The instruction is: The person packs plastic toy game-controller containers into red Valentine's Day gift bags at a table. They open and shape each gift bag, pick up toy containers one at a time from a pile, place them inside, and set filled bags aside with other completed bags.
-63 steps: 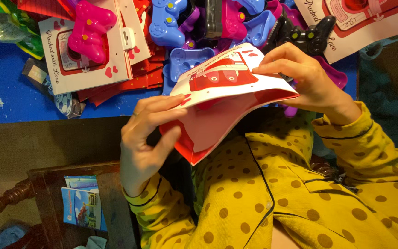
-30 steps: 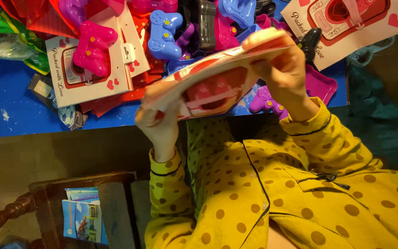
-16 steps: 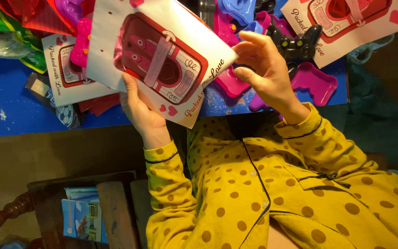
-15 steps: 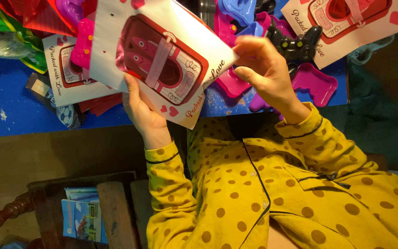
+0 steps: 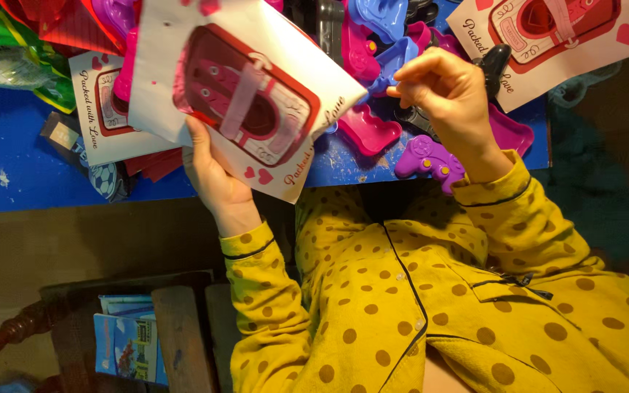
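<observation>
At the far left, beside the left hand, a second white card with a red blister pocket (image 5: 100,109) lies flat on the blue painted desk (image 5: 9,153), with a small dark packet showing a football picture (image 5: 100,175) just below it. The left hand (image 5: 212,175) is closed around the lower edge of a white backing card with a clear red-framed plastic blister and small red hearts (image 5: 245,91), thumb on the front and fingers hidden behind, holding it tilted above the desk edge. The card's long axis slopes from upper left down to lower right, so its right corner points toward the right hand (image 5: 449,94), close but not touching. That hand hovers free of the card, fingers curled and thumb meeting fingertips in a loose pinch; whether anything small sits in the pinch cannot be told. Just under the right hand lie a pink plastic tray (image 5: 365,131) and a purple toy game controller (image 5: 424,156); beyond it rests another white card with a red blister (image 5: 555,36). The left hand alone carries the card.
</observation>
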